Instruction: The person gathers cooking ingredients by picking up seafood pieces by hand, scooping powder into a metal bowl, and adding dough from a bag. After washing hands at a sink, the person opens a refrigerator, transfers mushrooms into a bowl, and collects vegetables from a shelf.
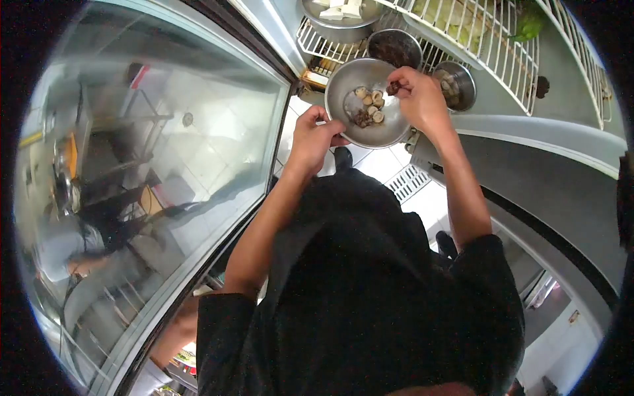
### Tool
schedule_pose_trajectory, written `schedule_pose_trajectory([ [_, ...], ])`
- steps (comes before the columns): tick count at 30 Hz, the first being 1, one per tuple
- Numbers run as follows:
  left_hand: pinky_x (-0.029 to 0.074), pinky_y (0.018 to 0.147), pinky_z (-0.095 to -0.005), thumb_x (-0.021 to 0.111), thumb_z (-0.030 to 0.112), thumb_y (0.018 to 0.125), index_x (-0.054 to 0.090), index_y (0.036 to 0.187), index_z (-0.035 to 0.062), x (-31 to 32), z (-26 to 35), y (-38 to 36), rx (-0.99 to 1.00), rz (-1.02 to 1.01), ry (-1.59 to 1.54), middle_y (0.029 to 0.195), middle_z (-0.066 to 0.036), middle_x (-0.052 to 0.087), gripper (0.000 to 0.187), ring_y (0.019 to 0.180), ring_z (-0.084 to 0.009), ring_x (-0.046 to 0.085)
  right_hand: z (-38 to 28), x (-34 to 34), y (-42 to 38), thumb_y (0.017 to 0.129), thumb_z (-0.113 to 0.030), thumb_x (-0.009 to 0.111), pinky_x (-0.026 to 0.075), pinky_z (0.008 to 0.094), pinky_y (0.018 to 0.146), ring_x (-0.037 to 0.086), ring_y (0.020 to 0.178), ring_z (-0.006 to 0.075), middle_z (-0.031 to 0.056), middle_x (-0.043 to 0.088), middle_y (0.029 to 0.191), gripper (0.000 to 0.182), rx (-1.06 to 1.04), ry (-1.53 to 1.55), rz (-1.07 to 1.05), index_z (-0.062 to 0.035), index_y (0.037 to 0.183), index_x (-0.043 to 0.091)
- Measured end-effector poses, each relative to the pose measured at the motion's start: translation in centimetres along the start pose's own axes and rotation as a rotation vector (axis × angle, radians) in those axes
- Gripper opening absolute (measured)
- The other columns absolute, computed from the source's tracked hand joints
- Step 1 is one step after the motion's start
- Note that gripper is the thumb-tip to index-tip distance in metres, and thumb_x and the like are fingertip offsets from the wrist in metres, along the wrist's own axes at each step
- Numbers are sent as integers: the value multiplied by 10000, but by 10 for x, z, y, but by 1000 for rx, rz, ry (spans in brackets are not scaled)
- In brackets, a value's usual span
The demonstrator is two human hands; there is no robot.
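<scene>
My left hand (314, 140) grips the near-left rim of a steel bowl (337, 86), its fingers closed on the edge. Inside the bowl lie several round beige food pieces (374, 100), possibly mushrooms, and a small clump of dark brown food (362, 119). Over the bowl's right side, my right hand (421, 99) pinches a dark brown food piece (393, 88); its exact kind is not clear. Just behind the bowl, a metal bowl of dark food (395, 45) stands on the wire shelf. A smaller metal bowl (466, 82) with pale pieces is right of my right hand.
A pot (340, 32) holding white blocks stands on the wire shelf (310, 39). Above right, another wire rack (505, 72) carries green vegetables (442, 20). The open glass door (218, 105) is on my left. A floor drain grate (407, 181) lies below. Another person's arm (177, 333) shows lower left.
</scene>
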State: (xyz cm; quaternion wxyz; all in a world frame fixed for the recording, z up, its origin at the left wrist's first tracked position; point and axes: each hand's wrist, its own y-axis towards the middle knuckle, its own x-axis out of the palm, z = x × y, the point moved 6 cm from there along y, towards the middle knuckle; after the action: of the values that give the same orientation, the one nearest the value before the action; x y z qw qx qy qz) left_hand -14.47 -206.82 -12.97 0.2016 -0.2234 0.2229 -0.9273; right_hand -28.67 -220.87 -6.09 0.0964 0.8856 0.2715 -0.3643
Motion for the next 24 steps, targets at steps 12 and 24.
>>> schedule_pose_trajectory([
  [12,559,544,-301,569,-56,703,428,712,21,12,-2,4,-6,-27,-52,789,-127,560,161,653,-215,607,-10,13,-7,709,-77,665,478,301,657,625,714,198,114,637,762,247,-35,-121,-77,-29,944,606],
  [24,560,547,-302,578,-55,702,426,694,31,9,-1,8,3,36,-106,796,-137,581,175,678,-218,611,-9,-18,13,766,-111,627,468,270,605,608,644,179,114,630,717,122,-55,162,221,-49,871,611],
])
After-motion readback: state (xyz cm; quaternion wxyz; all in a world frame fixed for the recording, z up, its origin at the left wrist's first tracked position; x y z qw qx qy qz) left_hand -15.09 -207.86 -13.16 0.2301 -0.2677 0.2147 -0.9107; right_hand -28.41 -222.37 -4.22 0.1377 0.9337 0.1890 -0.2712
